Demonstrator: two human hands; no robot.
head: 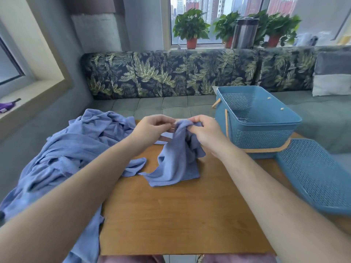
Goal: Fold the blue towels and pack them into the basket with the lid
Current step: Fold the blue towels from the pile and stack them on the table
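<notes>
A wooden table [180, 215] is seen in front of a sofa [171, 73] with a leaf-patterned back and a grey-green seat. Behind the sofa, potted plants [190, 27] and a metal flask [245, 33] are lined up on a window sill, with tall buildings outside. One blue towel [176, 164] is held up over the middle of the table, its lower end resting on the wood. Its bunched top is gripped by the curled fingers of the right hand [207, 131] and pinched at the edge by the left hand [152, 130]. A pile of towels [62, 152] is heaped on the table's left side. The basket [266, 137] stands open at the far right, with its lid [313, 175] laid just beside it, nearer.
</notes>
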